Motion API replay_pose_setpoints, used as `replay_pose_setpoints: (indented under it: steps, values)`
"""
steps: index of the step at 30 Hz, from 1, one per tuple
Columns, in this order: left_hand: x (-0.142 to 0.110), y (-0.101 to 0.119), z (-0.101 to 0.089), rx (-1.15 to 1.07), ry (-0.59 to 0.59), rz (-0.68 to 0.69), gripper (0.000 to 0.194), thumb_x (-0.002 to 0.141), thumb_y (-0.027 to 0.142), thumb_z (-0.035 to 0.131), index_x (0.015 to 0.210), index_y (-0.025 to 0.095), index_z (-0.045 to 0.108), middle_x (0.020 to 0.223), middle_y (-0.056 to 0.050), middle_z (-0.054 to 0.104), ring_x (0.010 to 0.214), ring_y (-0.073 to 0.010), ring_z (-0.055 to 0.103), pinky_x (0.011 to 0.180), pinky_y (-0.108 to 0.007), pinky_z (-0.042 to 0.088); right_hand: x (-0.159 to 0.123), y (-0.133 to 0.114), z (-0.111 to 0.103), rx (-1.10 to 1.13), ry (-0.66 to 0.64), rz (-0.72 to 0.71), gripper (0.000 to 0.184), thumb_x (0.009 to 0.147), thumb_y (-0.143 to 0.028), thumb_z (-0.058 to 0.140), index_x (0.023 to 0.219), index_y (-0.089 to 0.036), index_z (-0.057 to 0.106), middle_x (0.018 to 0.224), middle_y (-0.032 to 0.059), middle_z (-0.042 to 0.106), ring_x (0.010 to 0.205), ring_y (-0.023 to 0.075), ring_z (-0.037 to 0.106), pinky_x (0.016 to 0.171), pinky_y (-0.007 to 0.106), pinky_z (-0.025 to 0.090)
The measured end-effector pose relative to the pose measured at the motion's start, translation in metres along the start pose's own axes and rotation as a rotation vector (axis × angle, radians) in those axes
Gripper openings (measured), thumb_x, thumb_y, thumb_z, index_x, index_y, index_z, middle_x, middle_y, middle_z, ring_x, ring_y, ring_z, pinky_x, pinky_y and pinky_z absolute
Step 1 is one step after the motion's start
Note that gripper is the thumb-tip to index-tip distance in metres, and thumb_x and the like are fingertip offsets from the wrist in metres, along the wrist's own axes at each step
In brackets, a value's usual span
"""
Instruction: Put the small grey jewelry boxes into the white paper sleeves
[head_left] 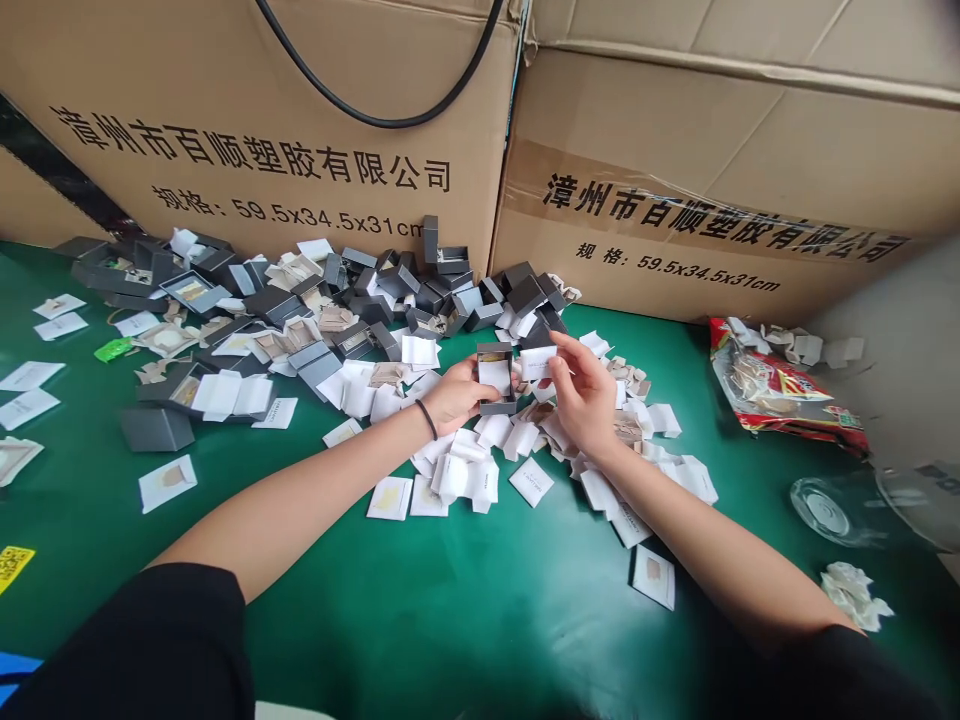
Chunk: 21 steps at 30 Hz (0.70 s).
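My left hand (pixel 454 397) is closed around a small open grey box (pixel 496 378) with a white lining, held just above the green table (pixel 450 600). Right beside it, my right hand (pixel 583 392) pinches a small white card (pixel 538 361) at the box's right edge. Under both hands lies a scatter of white cards (pixel 465 470) and beige pads. Behind them is a heap of several small grey boxes (pixel 360 300), some open, some shut.
Two large printed cardboard cartons (pixel 675 190) stand along the back of the table. A red snack bag (pixel 780 395) lies at the right, with a clear glass dish (pixel 825 510) and crumpled paper (pixel 855 592) nearer. Loose cards (pixel 30 390) lie at the left.
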<state>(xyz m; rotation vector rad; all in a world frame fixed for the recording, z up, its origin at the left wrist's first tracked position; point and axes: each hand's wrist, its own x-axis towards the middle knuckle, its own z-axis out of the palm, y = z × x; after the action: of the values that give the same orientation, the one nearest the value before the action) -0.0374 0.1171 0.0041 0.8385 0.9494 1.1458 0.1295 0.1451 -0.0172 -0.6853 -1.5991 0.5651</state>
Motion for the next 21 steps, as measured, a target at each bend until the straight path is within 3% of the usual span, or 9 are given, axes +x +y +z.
replay_pose_setpoints:
  steps: [5,11,16,21]
  values:
    - [0.001,0.000,-0.001,0.069,0.012,-0.043,0.056,0.052,-0.004,0.060,0.104,0.012,0.047,0.094,-0.006,0.062,0.091,-0.0193,0.059,0.082,-0.034,0.045,-0.008,0.012,-0.007,-0.093,-0.037,-0.027,0.030,0.090,-0.028,0.052,0.118,-0.018,0.059,0.093,0.0071,0.058,0.078,0.0143,0.058,0.064,0.029,0.051]
    - [0.000,0.001,-0.003,0.052,-0.071,-0.021,0.050,0.056,-0.002,0.061,0.105,0.007,0.055,0.101,-0.012,0.063,0.099,-0.0238,0.059,0.090,-0.039,0.044,-0.001,0.019,-0.006,-0.049,-0.032,0.057,0.029,0.087,-0.029,0.054,0.112,-0.017,0.061,0.093,0.0070,0.059,0.078,0.0137,0.058,0.062,0.027,0.051]
    - [0.001,0.005,-0.007,-0.065,-0.161,-0.031,0.044,0.066,0.005,0.064,0.110,0.008,0.058,0.104,-0.013,0.063,0.094,-0.0215,0.061,0.086,-0.033,0.046,0.001,0.021,-0.005,0.031,-0.040,0.098,0.023,0.085,-0.027,0.055,0.103,-0.015,0.057,0.086,0.0051,0.059,0.071,0.0120,0.058,0.063,0.026,0.051]
    - [0.002,0.005,-0.010,-0.161,-0.182,-0.103,0.037,0.081,0.015,0.054,0.116,0.006,0.057,0.109,-0.018,0.061,0.100,-0.0250,0.059,0.084,-0.035,0.046,0.001,0.018,-0.005,0.038,-0.041,0.085,0.019,0.084,-0.028,0.057,0.097,-0.014,0.055,0.083,0.0044,0.060,0.073,0.0117,0.058,0.066,0.025,0.049]
